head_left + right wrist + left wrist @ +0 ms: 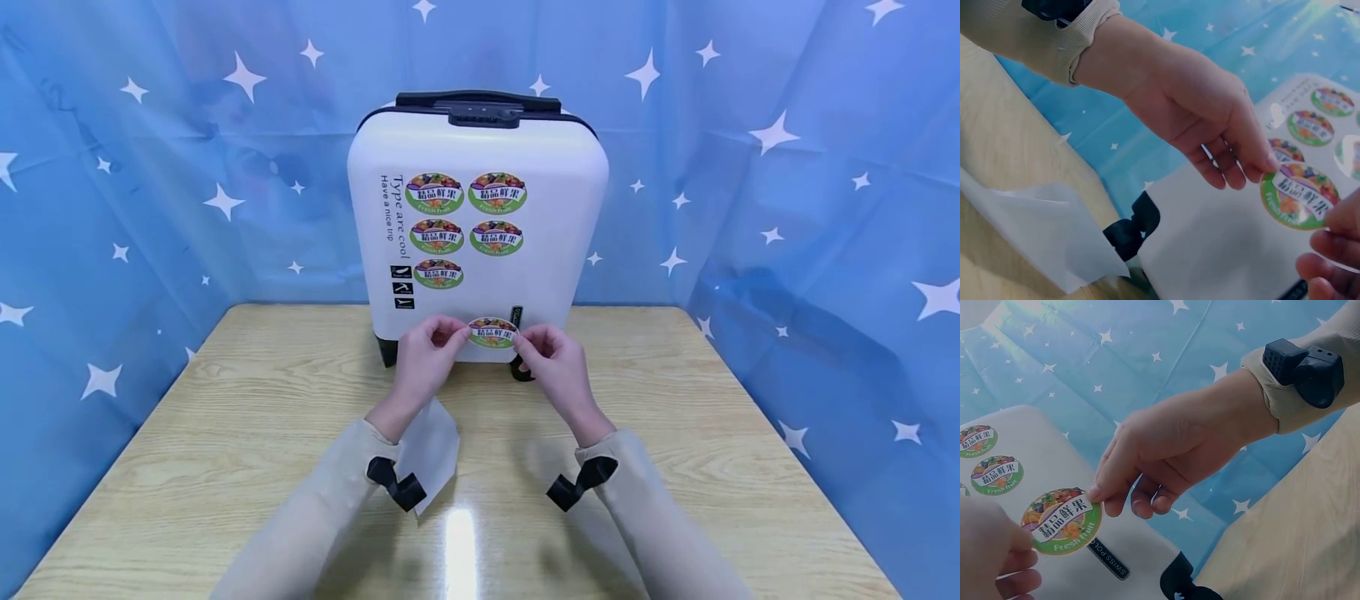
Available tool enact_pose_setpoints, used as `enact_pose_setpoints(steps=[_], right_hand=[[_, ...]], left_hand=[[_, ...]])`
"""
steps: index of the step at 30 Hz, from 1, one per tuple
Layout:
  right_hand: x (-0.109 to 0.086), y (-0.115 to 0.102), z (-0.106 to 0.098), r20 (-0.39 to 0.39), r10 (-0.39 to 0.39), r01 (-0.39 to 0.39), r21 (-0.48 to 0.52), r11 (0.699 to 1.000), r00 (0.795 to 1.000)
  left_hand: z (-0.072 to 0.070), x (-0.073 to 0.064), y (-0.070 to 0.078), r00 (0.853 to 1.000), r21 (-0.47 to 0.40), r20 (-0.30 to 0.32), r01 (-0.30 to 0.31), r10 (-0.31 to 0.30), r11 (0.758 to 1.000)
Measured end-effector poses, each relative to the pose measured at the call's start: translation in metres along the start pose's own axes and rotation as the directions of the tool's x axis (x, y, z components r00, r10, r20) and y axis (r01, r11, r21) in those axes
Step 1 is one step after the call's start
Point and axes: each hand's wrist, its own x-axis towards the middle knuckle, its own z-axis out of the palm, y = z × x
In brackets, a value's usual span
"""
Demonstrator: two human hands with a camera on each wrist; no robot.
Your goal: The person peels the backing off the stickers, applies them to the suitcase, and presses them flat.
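An oval fruit sticker (pixel 492 332) is stretched between both hands, low in front of a white suitcase (pixel 555 267). My left hand (pixel 426 354) pinches its left edge between thumb and forefinger. At the opposite edge, the right hand (pixel 557 362) pinches it the same way. The left wrist view shows the sticker (pixel 1063 522) face out, held flat; whether it touches the suitcase, I cannot tell. Several matching stickers, such as the upper right one (pixel 497 192), are on the suitcase front in two columns, with the lowest (pixel 438 274) in the left column.
A white paper sheet (pixel 435 454) lies on the wooden table (pixel 247 425), partly under the left forearm. The suitcase stands upright at the table's back, with a black handle (pixel 477 102) on top and black wheels (pixel 522 369) below. Blue star-patterned curtains (pixel 225 167) surround the table.
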Motion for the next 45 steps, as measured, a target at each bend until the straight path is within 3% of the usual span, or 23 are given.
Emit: enact_pose_setpoints(steps=[17, 26, 32, 39, 45], right_hand=[[0.025, -0.011, -0.006, -0.03, -0.043, 0.042, -0.029, 0.999, 0.999], [0.034, -0.02, -0.004, -0.051, -0.031, 0.03, -0.018, 0.999, 0.998], [0.04, -0.022, 0.001, -0.051, -0.025, 0.025, 0.008, 1.0, 0.998], [0.047, -0.023, 0.002, -0.086, -0.014, 0.015, 0.015, 1.0, 0.996], [0.053, -0.025, 0.002, -0.116, -0.021, 0.025, 0.034, 0.999, 0.993]], left_hand=[[0.007, 0.019, 0.006, 0.999, -0.021, -0.033, 0.011, -0.011, 1.0], [0.012, 0.028, 0.009, 0.99, 0.002, -0.127, -0.059, 0.059, 0.998], [0.009, 0.034, 0.009, 0.983, 0.029, -0.167, -0.067, 0.071, 0.997], [0.01, 0.041, 0.01, 0.983, 0.074, -0.157, -0.09, 0.1, 0.993], [0.011, 0.046, 0.015, 0.983, 0.081, -0.16, -0.078, 0.09, 0.994]])
